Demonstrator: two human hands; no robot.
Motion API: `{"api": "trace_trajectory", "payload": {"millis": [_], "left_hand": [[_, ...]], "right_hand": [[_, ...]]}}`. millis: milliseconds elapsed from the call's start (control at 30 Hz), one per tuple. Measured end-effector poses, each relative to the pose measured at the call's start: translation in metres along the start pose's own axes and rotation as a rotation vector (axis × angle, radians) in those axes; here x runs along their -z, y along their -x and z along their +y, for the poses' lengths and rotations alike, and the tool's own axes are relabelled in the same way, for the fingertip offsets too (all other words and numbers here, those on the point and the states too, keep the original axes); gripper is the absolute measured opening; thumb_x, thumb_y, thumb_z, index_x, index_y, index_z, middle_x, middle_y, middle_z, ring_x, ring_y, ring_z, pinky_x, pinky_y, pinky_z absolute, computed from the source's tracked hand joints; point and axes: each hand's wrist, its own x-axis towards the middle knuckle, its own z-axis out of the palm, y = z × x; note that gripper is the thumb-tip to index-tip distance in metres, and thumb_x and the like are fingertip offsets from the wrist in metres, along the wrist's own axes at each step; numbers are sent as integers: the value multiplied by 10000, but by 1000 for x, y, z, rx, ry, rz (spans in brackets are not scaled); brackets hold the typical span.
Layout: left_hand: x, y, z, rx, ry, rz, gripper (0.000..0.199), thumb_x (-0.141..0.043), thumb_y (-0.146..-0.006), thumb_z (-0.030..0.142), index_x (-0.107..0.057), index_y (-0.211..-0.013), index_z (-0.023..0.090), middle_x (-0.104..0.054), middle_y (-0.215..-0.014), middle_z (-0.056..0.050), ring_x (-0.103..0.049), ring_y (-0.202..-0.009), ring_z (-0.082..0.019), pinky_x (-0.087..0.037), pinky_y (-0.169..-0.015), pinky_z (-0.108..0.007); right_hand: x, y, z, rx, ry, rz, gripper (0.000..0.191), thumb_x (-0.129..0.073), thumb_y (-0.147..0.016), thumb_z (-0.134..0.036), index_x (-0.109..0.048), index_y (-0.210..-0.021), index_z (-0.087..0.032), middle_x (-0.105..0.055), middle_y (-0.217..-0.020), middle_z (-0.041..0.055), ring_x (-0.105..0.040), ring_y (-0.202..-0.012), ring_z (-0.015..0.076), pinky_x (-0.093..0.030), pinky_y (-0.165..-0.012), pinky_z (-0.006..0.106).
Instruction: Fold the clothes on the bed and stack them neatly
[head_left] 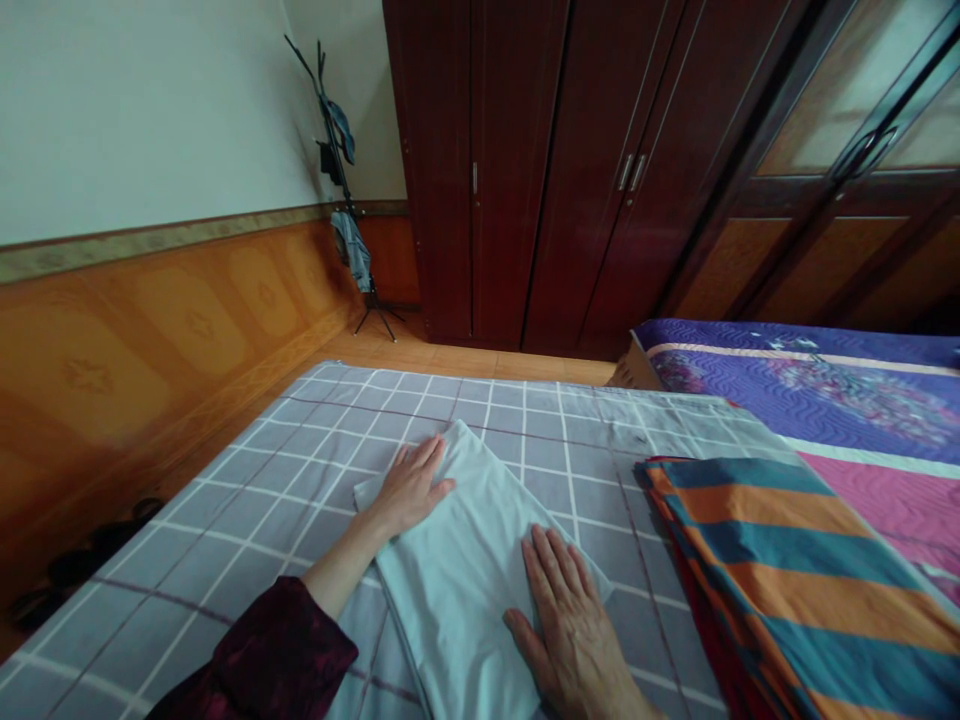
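Note:
A pale, light-coloured folded cloth [465, 560] lies at a slant on the grey checked bed sheet [247, 500]. My left hand [410, 488] rests flat on its upper left part, fingers stretched out and pointing away from me. Lower down, my right hand [559, 610] presses flat on the cloth's right side, its thumb spread from the fingers. Neither hand grips anything. Under my palms, parts of the cloth are hidden, and its near end runs out of the bottom of the view.
Right of the cloth lies a folded orange and teal striped fabric [795, 560]. A purple patterned bedcover [825, 380] is beyond it. Dark red wardrobes [525, 180] stand behind the bed, with a coat rack [341, 180] in the corner. Dark shoes [82, 555] seem to lie on the left floor.

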Motion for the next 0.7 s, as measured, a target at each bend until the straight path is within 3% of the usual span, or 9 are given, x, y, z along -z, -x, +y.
{"api": "trace_trajectory", "payload": {"millis": [67,233,467,700], "left_hand": [[0,1,0,-7,15,-48,594,-453,-906,424,-302,-1429,186,-309,-1495,-132,-273,-1380,-259,-201,-1112,-473],[7,1,-4,127,-74,15,565,-459,-905,389,-370,-1381,98,-394,-1432,-184,-367,-1325,-258,-304,-1070,-368],[19,8,-10,187,-113,7,500,-530,-867,382,-490,-1277,99,-564,-1250,-170,-491,-1180,-292,-384,-969,-372],[22,10,-15,297,-93,36,410,-598,-807,414,-594,-1124,155,-634,-1091,-137,-566,-1042,-276,-407,-874,-358]], "right_hand": [[1,0,0,-1,1,-1,603,-534,-853,-370,-404,-1369,-86,-429,-1412,165,-341,-1331,312,-363,-1016,460],[5,0,-1,-9,-5,-25,606,-533,-857,-363,-403,-1376,-79,-420,-1418,162,-354,-1324,308,-386,-1007,451],[10,-1,0,-50,-62,-94,534,-529,-859,-344,-476,-1334,-108,-452,-1396,152,-396,-1299,313,-408,-999,485],[2,-3,29,-214,-59,-47,441,-519,-866,-333,-554,-1246,-111,-521,-1324,172,-426,-1262,325,-417,-975,494]]}}
